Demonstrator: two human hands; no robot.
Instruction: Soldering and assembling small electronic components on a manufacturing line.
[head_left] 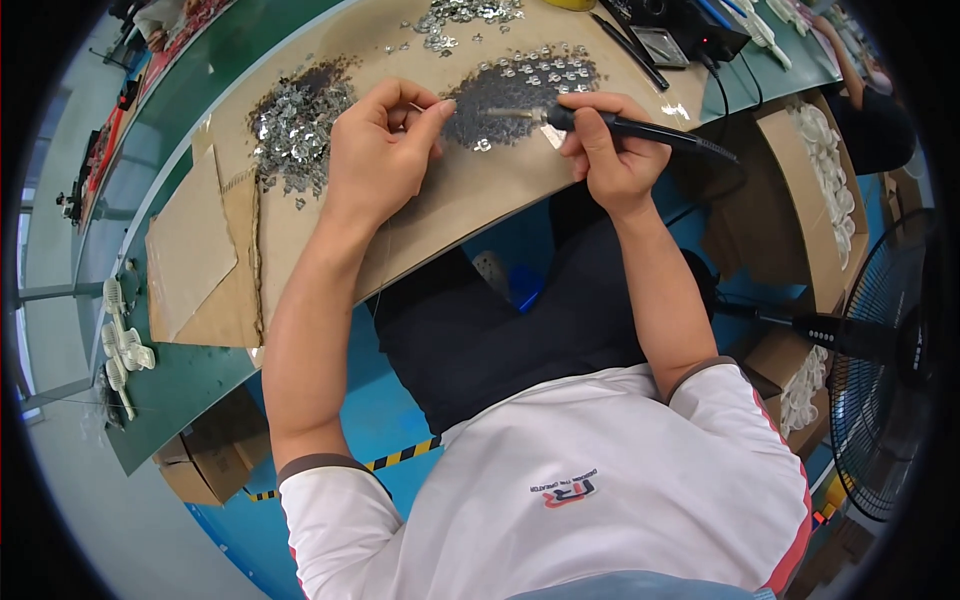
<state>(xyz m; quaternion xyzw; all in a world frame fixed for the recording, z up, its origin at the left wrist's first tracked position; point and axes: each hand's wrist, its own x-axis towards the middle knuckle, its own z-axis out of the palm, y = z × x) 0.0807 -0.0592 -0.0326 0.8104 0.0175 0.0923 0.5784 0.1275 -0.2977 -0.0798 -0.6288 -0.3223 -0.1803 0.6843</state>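
Note:
My right hand grips a soldering iron by its black handle, its metal tip pointing left over the darkened patch of the board. The fingers of my left hand are pinched together just left of the tip. A thin solder wire trails down from that hand; its end at the fingertips is too small to make out. Small shiny metal pieces stand in rows on the dark patch, and a single metal piece lies below the iron. Beside my left hand is a heap of loose metal pieces.
A brown board covers the green table. Cardboard sheets lie at the left, near white plastic parts. A black box with cables stands at far right. Cartons of white parts and a fan are to my right.

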